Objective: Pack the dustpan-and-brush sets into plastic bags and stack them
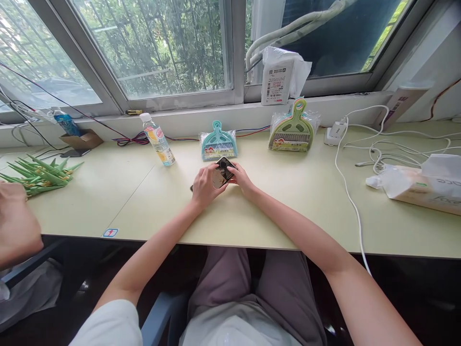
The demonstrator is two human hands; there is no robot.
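Through the head camera I have a phone (220, 174) between both hands, near the middle of the table (144, 214), just this side of the bagged teal brush-and-dustpan set (218, 146), with the bottle (158, 142) standing off to the left. I judge it light for its size, stiff all through, fairly slick on its glossy patterned back and easy to crack if dropped, so I'd take it by the long edges or corners and spare the camera patch. The fingers of my left hand (204, 186) are curled narrow across its middle and hold it, with one dark end poking out beyond them; the fingers of my right hand (245, 180) close on the corner beside the camera patch. The phone thus lies under the left fingers and against the right fingertips. Whether its underside touches the table, I cannot tell.
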